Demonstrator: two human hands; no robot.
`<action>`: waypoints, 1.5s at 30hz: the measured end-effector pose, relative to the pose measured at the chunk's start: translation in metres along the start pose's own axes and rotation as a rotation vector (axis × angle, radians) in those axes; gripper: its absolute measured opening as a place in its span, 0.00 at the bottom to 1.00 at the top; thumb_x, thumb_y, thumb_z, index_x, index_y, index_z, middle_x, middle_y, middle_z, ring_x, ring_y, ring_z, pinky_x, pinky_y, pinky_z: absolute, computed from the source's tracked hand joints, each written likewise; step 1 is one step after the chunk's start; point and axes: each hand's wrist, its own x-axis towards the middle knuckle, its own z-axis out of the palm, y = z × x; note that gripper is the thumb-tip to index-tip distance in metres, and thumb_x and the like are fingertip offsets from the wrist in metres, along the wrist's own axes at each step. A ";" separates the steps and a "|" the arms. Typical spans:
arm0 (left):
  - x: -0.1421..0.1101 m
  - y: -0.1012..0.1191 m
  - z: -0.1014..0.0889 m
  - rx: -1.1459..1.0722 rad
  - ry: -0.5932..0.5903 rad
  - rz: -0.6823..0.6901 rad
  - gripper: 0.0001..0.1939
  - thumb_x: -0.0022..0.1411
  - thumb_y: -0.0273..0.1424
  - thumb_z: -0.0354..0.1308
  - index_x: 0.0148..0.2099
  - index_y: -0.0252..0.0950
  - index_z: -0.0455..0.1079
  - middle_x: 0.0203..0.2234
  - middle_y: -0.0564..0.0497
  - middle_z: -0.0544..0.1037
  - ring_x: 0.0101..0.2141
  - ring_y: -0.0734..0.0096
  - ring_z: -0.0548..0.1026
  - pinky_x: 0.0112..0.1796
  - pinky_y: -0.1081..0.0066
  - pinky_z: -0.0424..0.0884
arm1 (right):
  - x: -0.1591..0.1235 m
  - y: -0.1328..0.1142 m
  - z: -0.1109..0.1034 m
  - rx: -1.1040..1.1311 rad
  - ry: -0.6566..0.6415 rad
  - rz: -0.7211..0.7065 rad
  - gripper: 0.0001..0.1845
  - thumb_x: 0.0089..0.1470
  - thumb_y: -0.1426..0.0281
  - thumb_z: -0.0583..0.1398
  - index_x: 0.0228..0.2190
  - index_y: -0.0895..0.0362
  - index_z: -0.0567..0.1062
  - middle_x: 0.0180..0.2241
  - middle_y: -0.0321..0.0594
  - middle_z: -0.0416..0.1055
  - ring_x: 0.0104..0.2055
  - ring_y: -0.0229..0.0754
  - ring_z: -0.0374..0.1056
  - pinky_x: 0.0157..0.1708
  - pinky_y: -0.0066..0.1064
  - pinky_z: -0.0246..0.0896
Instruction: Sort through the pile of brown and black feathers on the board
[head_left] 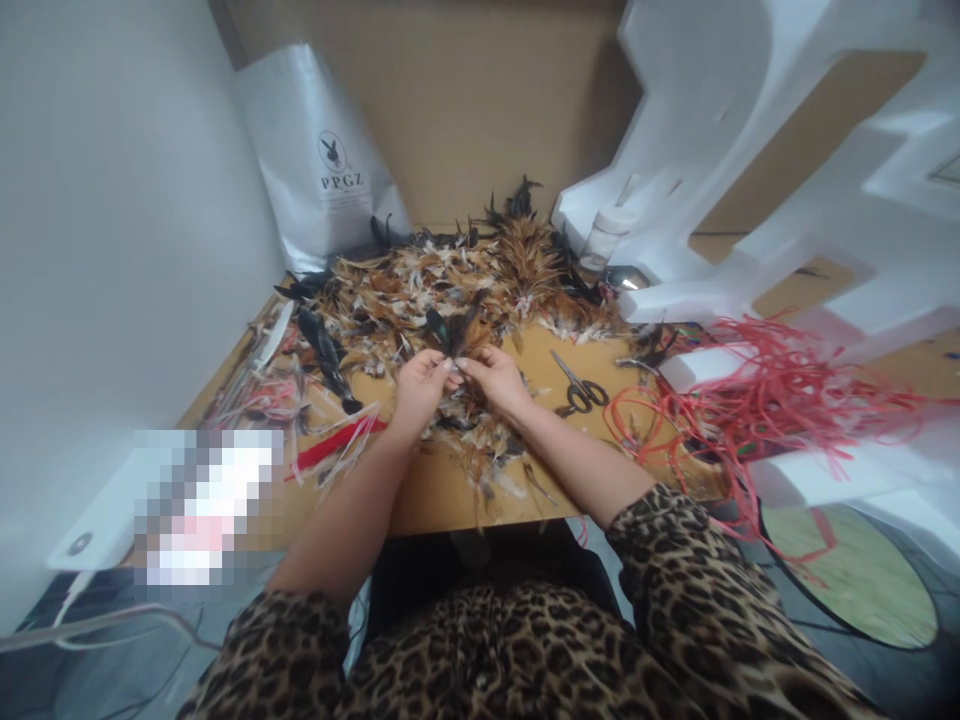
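Note:
Both of my hands meet over the middle of the tabletop, pinching the base of a small bunch of feathers [456, 328], dark green-black and brown, that fans out away from me. My left hand [424, 385] has thumb and fingers closed on the quill end. From the other side, my right hand [495, 378] is closed on the same spot, fingertips touching those of the left. Behind the bunch spreads a big heap of brown, white and black feathers [420, 275]. Loose feather scraps [476, 450] lie under my wrists. Black-handled scissors [581, 385] rest to the right.
A silver bag [300, 150] stands at the back left. Red ribbon strands [780, 400] tangle over white foam pieces [720, 365] at right. A lidded plastic jar [606, 235] leans at back right. Left lie long black feathers [322, 350], a red strip [330, 448] and a power strip [105, 510].

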 end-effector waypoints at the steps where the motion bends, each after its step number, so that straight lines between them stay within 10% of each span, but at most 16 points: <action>1: 0.000 0.000 0.000 -0.036 0.001 -0.028 0.15 0.46 0.36 0.64 0.31 0.34 0.63 0.17 0.55 0.73 0.18 0.79 0.71 0.23 0.78 0.67 | 0.001 0.002 -0.001 0.034 -0.006 0.015 0.16 0.38 0.61 0.66 0.20 0.58 0.66 0.16 0.29 0.63 0.19 0.30 0.55 0.22 0.25 0.48; 28: 0.002 0.005 -0.006 -0.172 -0.166 -0.153 0.15 0.40 0.32 0.68 0.27 0.33 0.65 0.15 0.55 0.72 0.17 0.83 0.68 0.21 0.82 0.62 | 0.001 -0.001 0.000 0.410 -0.152 0.202 0.18 0.32 0.65 0.70 0.19 0.59 0.67 0.16 0.30 0.65 0.21 0.31 0.61 0.26 0.26 0.58; 45: 0.008 0.000 -0.011 0.004 -0.069 -0.038 0.17 0.44 0.34 0.66 0.38 0.32 0.71 0.28 0.49 0.78 0.22 0.77 0.75 0.23 0.78 0.68 | 0.011 -0.020 -0.019 0.066 -0.014 0.057 0.17 0.35 0.61 0.66 0.20 0.58 0.66 0.13 0.27 0.61 0.16 0.28 0.53 0.18 0.22 0.45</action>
